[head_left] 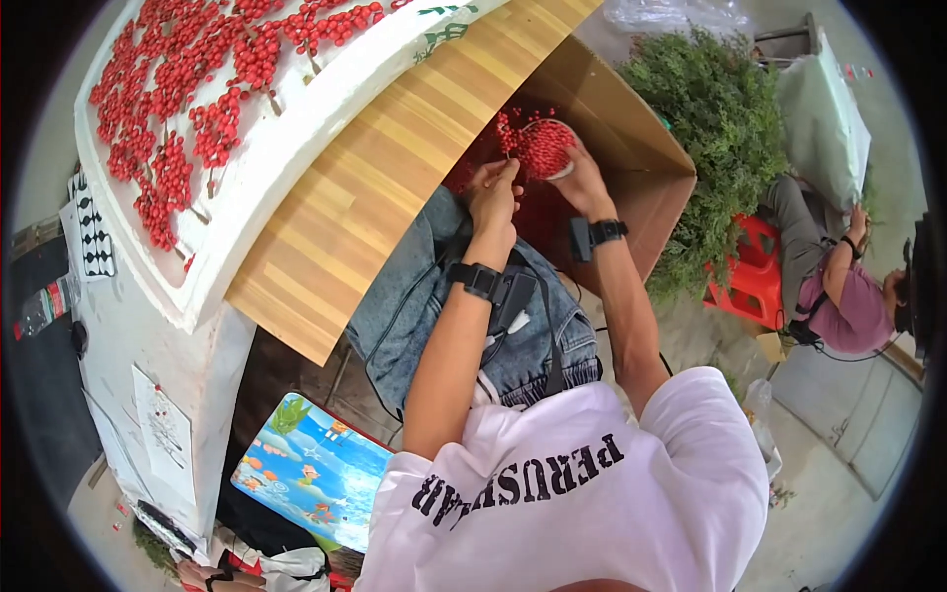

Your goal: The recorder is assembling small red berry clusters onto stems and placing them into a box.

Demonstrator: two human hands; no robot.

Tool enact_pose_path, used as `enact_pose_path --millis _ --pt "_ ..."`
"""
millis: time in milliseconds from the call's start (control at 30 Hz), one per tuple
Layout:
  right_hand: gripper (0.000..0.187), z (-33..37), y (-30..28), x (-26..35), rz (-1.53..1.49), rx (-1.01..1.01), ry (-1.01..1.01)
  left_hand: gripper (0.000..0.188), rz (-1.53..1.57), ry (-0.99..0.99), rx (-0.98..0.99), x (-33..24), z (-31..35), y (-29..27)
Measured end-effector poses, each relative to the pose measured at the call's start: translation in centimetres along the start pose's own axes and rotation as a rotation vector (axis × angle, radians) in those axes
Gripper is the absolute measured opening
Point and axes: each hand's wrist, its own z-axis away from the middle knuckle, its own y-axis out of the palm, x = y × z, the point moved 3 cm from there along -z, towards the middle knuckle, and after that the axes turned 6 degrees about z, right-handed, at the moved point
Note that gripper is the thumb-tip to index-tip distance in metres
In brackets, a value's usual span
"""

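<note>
My left hand [495, 193] is closed in a pinch on the stem of a red berry sprig [507, 132], whose berries stand above the fingertips. Close beside it, my right hand [583, 182] is wrapped round the side of a pale round cup [564, 131]. Small red berries [545, 150] fill that cup, and the sprig touches or nearly touches its left edge. Both hands are over an open cardboard box [631, 138]. Deep red stuff lies inside the box, partly hidden by my hands.
At upper left, several red berry sprigs [163, 89] lie in a white foam tray [222, 242] beside a wood-patterned board [326, 296]. Green foliage [705, 128] stands right of the box. A person in purple [848, 311] sits near a red stool [755, 281]. A colourful picture board [311, 469] lies lower left.
</note>
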Motion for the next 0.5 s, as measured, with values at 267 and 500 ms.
enact_pose_path --millis 267,500 --pt "0.036 8.3 4.2 3.7 0.108 -0.156 -0.265 0.011 -0.017 0.003 0.045 1.0 1.6 -1.7" --pt "0.042 9.0 8.9 5.2 0.628 -0.285 -0.723 0.008 0.009 0.013 0.054 1.1 2.9 -2.3"
